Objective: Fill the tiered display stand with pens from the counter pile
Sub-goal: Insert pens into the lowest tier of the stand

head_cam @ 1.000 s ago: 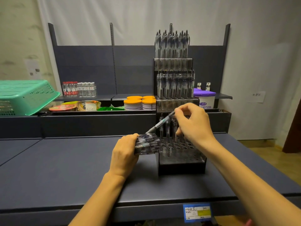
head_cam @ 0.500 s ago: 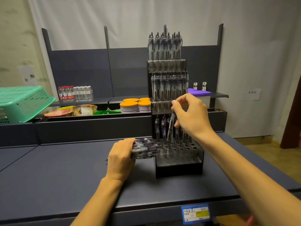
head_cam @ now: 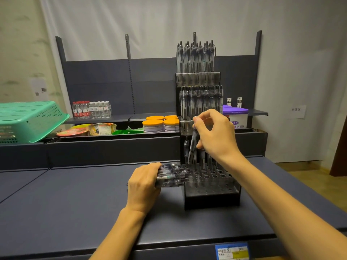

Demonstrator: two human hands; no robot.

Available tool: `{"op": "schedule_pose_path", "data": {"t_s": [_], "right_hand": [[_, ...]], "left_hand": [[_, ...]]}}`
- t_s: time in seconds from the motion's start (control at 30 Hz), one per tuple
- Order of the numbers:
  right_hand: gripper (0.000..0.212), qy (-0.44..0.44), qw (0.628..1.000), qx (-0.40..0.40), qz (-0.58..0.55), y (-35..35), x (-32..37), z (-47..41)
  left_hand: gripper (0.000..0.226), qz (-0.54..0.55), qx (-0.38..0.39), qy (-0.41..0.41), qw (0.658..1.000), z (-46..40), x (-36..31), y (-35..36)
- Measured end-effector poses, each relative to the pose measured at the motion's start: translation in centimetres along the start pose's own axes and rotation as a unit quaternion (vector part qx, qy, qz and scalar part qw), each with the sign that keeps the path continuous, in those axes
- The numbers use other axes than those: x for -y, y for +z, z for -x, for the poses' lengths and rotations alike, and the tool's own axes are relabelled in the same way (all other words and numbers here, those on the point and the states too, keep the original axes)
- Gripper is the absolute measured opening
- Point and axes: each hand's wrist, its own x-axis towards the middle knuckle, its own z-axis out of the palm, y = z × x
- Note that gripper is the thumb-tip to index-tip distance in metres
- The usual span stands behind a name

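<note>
Stand (head_cam: 212,194) upper tiers full; bottom tier few pens (head_cam: 201,156).

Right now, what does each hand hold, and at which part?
The right hand pinches one pen near its upper end, tip down over the display stand. The left hand grips a bundle of pens around one end.

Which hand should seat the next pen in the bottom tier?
Right hand: it pinches a pen nearly upright over the stand's holes. Left hand grips the pen bundle.
</note>
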Motion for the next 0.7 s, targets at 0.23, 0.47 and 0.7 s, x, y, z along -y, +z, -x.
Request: {"op": "schedule_pose_path", "data": {"t_s": [0.23,0.47,0.7], "right_hand": [[0.017,0.016,0.999,0.032,0.027,0.6,-0.8,0.4],[0.014,0.011,0.997,0.034,0.067,0.9,-0.7,-0.4],[0.011,-0.005,0.982,0.078,0.173,1.2,-1.0,0.7]], "left_hand": [[0.026,-0.008,0.0,-0.003,1.0,0.0,0.1,0.0],[0.025,0.01,0.012,-0.004,1.0,-0.1,0.0,-0.2],[0.03,0.026,0.036,0.008,0.999,-0.1,0.0,-0.1]]}}
